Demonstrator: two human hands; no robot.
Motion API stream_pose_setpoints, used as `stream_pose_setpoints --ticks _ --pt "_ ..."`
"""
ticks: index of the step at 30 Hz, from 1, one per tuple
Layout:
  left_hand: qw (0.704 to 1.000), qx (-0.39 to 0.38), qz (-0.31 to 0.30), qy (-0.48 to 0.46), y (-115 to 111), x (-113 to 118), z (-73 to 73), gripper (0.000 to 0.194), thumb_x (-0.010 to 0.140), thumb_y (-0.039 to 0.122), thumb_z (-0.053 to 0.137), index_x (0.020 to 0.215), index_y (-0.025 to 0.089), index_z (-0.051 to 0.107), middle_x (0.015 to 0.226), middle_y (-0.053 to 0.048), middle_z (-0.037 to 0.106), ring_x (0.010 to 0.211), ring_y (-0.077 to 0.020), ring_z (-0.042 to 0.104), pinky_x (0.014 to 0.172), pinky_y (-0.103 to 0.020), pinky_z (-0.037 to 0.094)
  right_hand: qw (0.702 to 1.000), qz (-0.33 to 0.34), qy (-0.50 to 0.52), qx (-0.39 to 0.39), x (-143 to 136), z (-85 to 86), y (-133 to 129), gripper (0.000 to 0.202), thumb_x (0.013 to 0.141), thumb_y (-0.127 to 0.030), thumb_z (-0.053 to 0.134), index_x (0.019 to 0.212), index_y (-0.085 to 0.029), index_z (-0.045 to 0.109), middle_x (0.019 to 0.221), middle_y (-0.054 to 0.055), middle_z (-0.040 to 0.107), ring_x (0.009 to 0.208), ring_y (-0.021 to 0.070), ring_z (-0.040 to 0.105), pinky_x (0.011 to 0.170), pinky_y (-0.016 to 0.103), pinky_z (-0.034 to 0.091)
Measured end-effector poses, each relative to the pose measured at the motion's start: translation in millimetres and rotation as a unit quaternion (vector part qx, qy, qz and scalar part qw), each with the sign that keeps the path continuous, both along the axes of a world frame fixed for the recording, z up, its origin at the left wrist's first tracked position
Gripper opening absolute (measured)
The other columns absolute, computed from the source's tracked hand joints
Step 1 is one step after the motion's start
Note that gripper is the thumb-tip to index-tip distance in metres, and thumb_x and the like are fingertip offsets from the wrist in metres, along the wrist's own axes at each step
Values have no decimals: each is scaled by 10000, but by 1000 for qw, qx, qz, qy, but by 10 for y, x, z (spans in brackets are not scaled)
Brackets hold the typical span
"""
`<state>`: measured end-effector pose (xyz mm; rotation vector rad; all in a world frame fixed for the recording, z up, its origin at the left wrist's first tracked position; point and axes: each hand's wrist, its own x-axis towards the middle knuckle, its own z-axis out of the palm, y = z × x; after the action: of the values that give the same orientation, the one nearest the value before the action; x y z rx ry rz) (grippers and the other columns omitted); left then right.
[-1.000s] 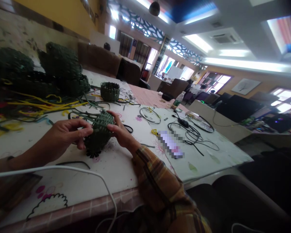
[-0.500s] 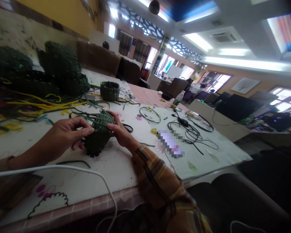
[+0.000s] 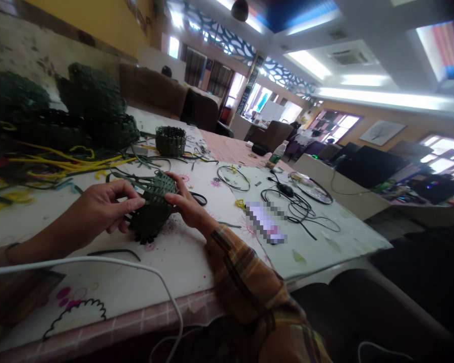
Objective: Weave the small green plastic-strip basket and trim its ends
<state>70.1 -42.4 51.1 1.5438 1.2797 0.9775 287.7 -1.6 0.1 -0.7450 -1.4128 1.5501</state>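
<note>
A small dark green woven basket [image 3: 151, 219] is tilted on its side over the table, its scalloped end low and loose strips sticking out at its upper left. My right hand [image 3: 187, 204] grips it from the right, thumb on the near side and fingers behind. At the left side of the weave, my left hand [image 3: 111, 204] is closed in a pinch, thumb against forefinger, on what looks like a thin green strip. Its other fingers curl beneath, partly hidden by the basket. A loose dark strip [image 3: 115, 252] lies on the table below.
Another green basket [image 3: 171, 141] stands farther back. Several larger woven baskets [image 3: 94, 101] are piled at the left, beside yellow strips [image 3: 83, 166]. A white cable [image 3: 136, 264] crosses in front. Coiled black cord [image 3: 287, 201], a pixelated packet [image 3: 265, 222] and a bottle [image 3: 278, 154] are to the right.
My left hand has shifted very slightly left. The basket and my right hand have hardly moved.
</note>
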Motion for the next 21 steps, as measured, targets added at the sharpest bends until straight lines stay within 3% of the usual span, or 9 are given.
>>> stream_pose_setpoints --ticks 7,11,16,21 --pt "998 -25 1 49 16 11 63 423 545 593 721 719 237 575 354 83 453 292 -124 431 313 -207 301 1000 6 1 8 -9 40 -21 793 707 -426 851 1405 -377 478 1339 5 606 1113 218 625 705 242 581" --pt "996 -70 9 49 81 6 10 484 505 581 700 808 218 597 448 79 541 268 -106 402 292 -225 287 1000 1 -2 5 -22 41 -35 795 715 -430 845 1415 -384 470 1329 3 601 1085 211 630 669 226 565" --pt "996 -82 -6 31 130 -20 -41 550 545 540 712 959 193 608 542 63 624 263 -90 381 284 -240 311 1000 2 -12 0 -23 15 -12 777 737 -468 821 1416 -396 451 1331 7 580 1051 204 617 611 206 549" --pt "995 -89 -20 32 151 -49 -23 479 644 475 730 1000 175 618 495 74 569 274 -87 374 285 -218 247 1000 7 -22 3 -13 15 8 766 750 -478 813 1415 -400 441 1328 11 578 1078 215 605 628 222 565"
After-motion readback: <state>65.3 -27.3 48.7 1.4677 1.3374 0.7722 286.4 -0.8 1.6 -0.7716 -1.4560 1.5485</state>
